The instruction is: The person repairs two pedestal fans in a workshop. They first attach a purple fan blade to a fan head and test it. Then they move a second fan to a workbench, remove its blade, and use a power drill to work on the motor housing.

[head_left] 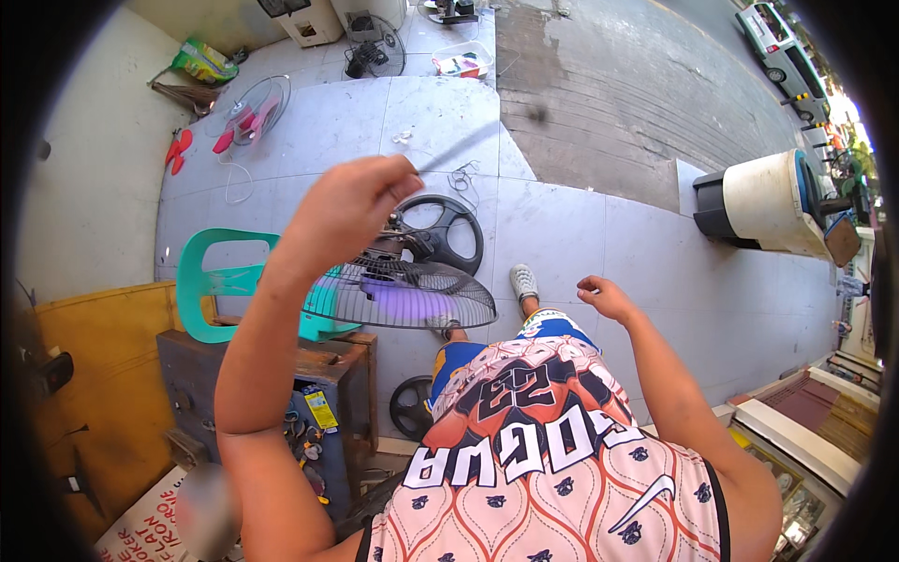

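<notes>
My left hand (351, 201) is raised above an electric fan, its fingers closed around a thin grey stick (464, 145). The stick points away to the right and ends in a dark, blurred tip, so its exact kind is unclear. Below that hand is the fan's black wire guard (412, 295), with purple blades behind it. Its motor part (389, 245) looks uncovered, partly hidden by my wrist. A round, spoked black base (448, 234) shows just beyond. My right hand (607, 298) hangs in the air to the right, fingers loosely bent and apart, holding nothing visible.
A teal plastic chair (201, 281) stands left of the fan, behind a metal cabinet (187, 375) with tools. Pink fan parts (248, 120) and a white tub (464, 60) lie farther off. A large bin (758, 201) stands at right. A cable (464, 176) lies on the tiles.
</notes>
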